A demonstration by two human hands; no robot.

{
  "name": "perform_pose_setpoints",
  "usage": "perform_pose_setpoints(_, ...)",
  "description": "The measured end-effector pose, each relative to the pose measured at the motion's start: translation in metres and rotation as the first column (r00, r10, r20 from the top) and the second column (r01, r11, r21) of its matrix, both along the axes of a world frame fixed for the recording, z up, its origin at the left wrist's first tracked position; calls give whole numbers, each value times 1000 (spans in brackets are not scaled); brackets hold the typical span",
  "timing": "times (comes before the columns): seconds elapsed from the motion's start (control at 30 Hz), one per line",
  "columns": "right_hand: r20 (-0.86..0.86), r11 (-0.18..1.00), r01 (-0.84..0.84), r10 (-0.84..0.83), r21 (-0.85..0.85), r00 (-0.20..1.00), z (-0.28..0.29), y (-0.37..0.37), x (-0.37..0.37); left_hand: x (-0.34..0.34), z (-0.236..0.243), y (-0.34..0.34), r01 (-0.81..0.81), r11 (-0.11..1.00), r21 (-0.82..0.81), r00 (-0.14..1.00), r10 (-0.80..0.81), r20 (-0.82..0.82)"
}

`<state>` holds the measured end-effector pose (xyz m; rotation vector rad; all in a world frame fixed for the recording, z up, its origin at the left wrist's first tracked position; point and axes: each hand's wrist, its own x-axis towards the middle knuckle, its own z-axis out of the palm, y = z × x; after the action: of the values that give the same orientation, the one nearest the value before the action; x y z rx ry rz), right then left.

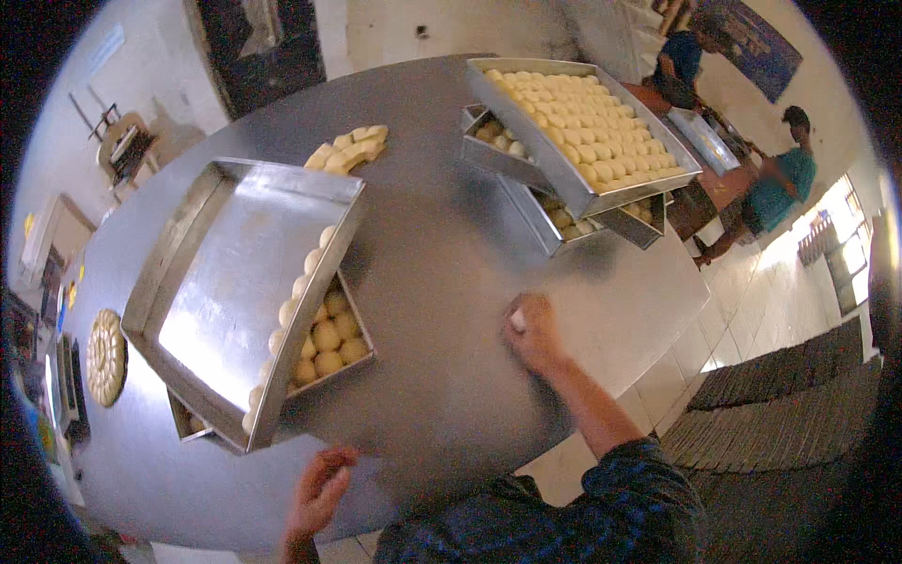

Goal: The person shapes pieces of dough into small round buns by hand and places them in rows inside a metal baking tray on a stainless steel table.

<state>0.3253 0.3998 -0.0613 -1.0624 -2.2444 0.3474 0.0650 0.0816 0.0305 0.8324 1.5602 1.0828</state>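
Observation:
My right hand (534,335) is cupped on the steel table, right of its middle, with its fingers curled round a dough ball (518,321). Only a pale bit of that ball shows. Low on the left, my left hand (321,487) hovers near the table's front edge, fingers loosely bent and holding nothing that I can see. Beyond it, a metal tray (249,244) rests tilted, with one row of dough balls (299,287) along its right side. Underneath lies another tray (362,362) of rounder dough balls (327,336).
Stacked crosswise at the far right are several trays, the top tray (625,200) full of dough pieces (592,122). Cut dough (348,150) lies at the back, a scored round of dough (105,358) at the left. Two people (787,179) are at another table, far right.

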Motion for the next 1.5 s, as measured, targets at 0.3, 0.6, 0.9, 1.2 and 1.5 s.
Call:
perform_pose_setpoints(0.3,71,992,105,-110,67,991,2,-13,22,-40,-50,-23,55,981,188,515,134,-847)
perform_pose_setpoints(0.6,-463,954,-244,140,-173,875,184,29,-171,-52,-62,-36,96,964,247,554,155,-818)
perform_pose_setpoints(0.9,-45,969,43,-33,242,998,155,91,-265,-52,-65,-30,148,945,293,561,164,-811)
perform_pose_setpoints(1.2,178,988,-157,154,4,972,133,110,-262,-25,-66,-16,-89,988,130,381,154,-912)
perform_pose_setpoints(1.5,175,1000,19,-15,-20,984,39,262,-245,-29,-95,-10,-122,984,130,202,153,-967)
